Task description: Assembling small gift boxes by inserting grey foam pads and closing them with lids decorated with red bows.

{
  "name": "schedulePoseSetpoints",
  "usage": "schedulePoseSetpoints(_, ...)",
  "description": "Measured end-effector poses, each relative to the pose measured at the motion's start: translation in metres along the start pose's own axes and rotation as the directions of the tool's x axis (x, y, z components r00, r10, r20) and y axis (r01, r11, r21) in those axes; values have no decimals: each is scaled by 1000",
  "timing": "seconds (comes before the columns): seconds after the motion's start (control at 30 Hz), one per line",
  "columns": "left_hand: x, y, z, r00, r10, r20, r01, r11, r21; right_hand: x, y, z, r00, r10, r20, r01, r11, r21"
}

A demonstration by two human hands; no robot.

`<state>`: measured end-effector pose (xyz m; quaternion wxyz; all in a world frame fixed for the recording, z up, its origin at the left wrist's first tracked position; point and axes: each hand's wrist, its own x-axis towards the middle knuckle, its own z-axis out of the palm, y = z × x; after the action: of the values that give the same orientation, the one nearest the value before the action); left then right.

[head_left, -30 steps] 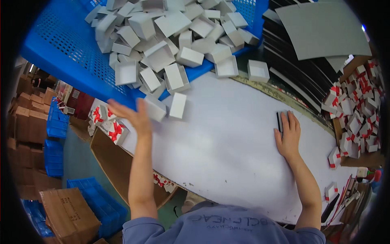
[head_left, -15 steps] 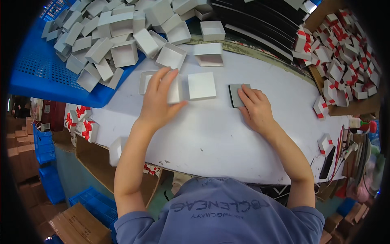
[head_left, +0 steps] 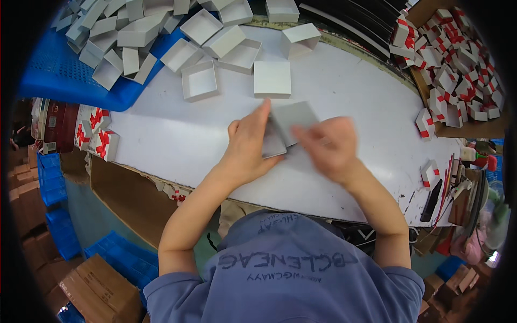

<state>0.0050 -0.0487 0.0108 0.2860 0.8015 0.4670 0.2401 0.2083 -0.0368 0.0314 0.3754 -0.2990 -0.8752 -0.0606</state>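
My left hand point(head_left: 249, 144) grips a small white open box point(head_left: 274, 145) on the table, its fingers along the far left side and the thumb along the near edge. Over the box's right part is a grey square pad point(head_left: 296, 118), tilted and blurred. My right hand point(head_left: 333, 145), smeared by motion, pinches the pad near its right edge. Just beyond stands a white box point(head_left: 272, 78) with its plain face up. Several open white boxes, among them one white tray-like box point(head_left: 200, 81), lie at the far left of my hands.
A blue perforated crate point(head_left: 56, 81) heaped with white boxes stands at far left. A cardboard carton point(head_left: 449, 145) of red-ribboned boxes is at right. Ribboned boxes point(head_left: 104, 144) sit at the left table edge. A dark strip-shaped object point(head_left: 431, 200) lies near the right edge.
My left hand has moved right and nearer with a white box. My right hand has brought the grey pad left, over that box. Some open boxes have shifted at the back.
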Motion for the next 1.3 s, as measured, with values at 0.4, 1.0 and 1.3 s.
schedulePoseSetpoints(0.4,-29,-18,31,905,386,-178,-333,903,270,-10,-23,-17,944,235,231,-304,894,331)
schedulePoseSetpoints(1.0,-385,-190,45,248,-871,-424,921,348,-175,163,-180,227,518,-582,627,321,811,488)
schedulePoseSetpoints(1.3,-372,-330,181,378,-880,287,915,402,27,190,-224,268,414,-471,779,430,856,289)
